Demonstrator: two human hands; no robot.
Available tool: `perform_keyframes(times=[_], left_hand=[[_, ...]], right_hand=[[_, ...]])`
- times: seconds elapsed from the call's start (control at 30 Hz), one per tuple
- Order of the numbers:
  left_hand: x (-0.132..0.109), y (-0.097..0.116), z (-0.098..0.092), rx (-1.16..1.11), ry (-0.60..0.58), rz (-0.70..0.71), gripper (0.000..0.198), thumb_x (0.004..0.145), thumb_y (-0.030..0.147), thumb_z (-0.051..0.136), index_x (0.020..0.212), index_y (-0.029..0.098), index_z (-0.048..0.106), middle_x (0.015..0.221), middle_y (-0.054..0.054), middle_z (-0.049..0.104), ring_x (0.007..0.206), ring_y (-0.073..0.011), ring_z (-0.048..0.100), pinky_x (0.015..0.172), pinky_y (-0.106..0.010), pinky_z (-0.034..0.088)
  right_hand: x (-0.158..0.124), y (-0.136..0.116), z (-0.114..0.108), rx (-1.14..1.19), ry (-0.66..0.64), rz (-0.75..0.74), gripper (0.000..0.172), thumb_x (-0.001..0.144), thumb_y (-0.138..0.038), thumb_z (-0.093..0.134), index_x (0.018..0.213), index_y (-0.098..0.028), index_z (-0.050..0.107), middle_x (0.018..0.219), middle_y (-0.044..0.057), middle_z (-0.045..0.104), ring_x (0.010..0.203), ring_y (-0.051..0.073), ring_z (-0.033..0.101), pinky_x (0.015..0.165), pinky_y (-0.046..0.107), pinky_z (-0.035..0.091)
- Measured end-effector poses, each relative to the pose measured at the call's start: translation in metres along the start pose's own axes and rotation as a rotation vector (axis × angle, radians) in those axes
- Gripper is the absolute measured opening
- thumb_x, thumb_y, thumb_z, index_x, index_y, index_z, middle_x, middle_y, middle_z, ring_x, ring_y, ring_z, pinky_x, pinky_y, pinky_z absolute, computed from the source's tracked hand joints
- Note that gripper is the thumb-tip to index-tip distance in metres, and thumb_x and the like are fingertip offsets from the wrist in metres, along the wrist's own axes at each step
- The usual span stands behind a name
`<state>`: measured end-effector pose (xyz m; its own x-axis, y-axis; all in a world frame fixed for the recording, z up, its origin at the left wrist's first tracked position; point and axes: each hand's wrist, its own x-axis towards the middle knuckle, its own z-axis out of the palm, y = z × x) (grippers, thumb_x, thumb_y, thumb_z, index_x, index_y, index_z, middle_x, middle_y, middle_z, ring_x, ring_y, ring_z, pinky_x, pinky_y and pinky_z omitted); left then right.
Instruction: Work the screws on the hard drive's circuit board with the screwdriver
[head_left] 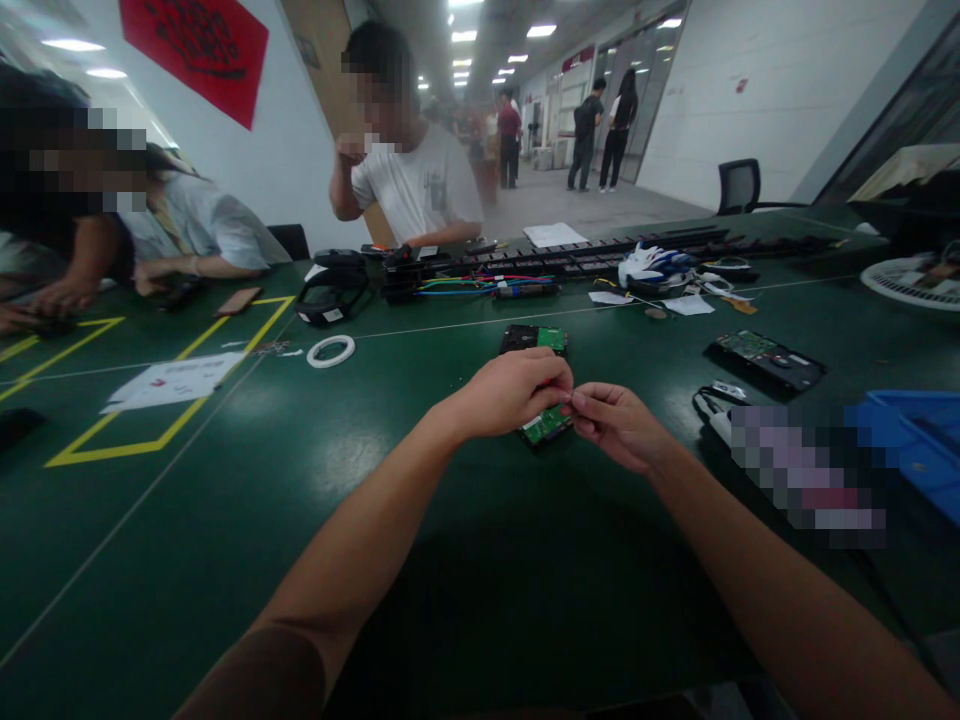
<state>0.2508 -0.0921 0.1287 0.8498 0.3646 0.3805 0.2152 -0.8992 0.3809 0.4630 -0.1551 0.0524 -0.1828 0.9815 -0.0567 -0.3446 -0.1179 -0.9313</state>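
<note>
Left hand [510,392] grips hard drive [535,340] — long axis pointing away.

Overhead, ceiling strip lights [465,36] give even, fairly dim light — pale glare pools on the green table [330,455]. A broad soft shadow lies under the forearms [360,540]. The left hand [514,392] and right hand [619,425] are sharp; the far corridor [559,195] is hazy, and edges bend — wide-angle distortion.

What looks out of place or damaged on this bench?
Nothing is spilled or visibly broken. Three drives lie circuit board up: the near drive at the left hand and right hand, the rear drive behind it, and the side drive further right. Coloured wires lie loose and tangled.
</note>
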Motion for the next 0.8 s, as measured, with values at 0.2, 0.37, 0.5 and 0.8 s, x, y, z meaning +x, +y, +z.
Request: perform_keyframes(times=[0.2, 0.37, 0.5, 0.8], left_hand=[[-0.001, 0.002, -0.004, -0.057, -0.052, 0.037, 0.012, 0.102, 0.022, 0.057, 0.099, 0.016, 0.067, 0.098, -0.005, 0.067, 0.091, -0.0169, 0.06, 0.084, -0.03, 0.047], [-0.001, 0.006, -0.008, -0.099, -0.067, 0.048, 0.011, 0.101, 0.022, 0.059, 0.098, 0.016, 0.068, 0.097, -0.005, 0.066, 0.09, -0.0159, 0.06, 0.083, -0.029, 0.047], [-0.001, 0.009, -0.01, -0.134, -0.077, 0.056, 0.009, 0.1, 0.021, 0.06, 0.098, 0.017, 0.068, 0.098, -0.004, 0.066, 0.091, -0.0156, 0.061, 0.084, -0.029, 0.048], [-0.001, 0.011, -0.013, -0.131, -0.098, 0.009, 0.007, 0.094, 0.022, 0.07, 0.099, 0.017, 0.069, 0.099, -0.002, 0.067, 0.092, -0.0155, 0.061, 0.084, -0.029, 0.047]], right_hand=[[0.0, 0.001, -0.002, 0.009, -0.075, 0.026, 0.024, 0.075, -0.035, 0.094, 0.081, -0.018, 0.077, 0.078, 0.003, 0.074, 0.056, 0.006, 0.052, 0.05, 0.018, 0.038], [-0.001, 0.002, -0.002, 0.035, -0.122, 0.029, 0.025, 0.074, -0.034, 0.094, 0.081, -0.017, 0.077, 0.077, 0.002, 0.074, 0.055, 0.006, 0.054, 0.05, 0.018, 0.039], [-0.002, 0.002, -0.002, 0.065, -0.156, 0.021, 0.026, 0.074, -0.035, 0.094, 0.083, -0.017, 0.078, 0.078, 0.002, 0.074, 0.056, 0.006, 0.054, 0.051, 0.018, 0.04], [-0.002, 0.013, -0.003, 0.093, -0.246, 0.088, 0.025, 0.076, -0.031, 0.092, 0.082, -0.017, 0.073, 0.078, 0.003, 0.074, 0.055, 0.007, 0.055, 0.05, 0.019, 0.039]])
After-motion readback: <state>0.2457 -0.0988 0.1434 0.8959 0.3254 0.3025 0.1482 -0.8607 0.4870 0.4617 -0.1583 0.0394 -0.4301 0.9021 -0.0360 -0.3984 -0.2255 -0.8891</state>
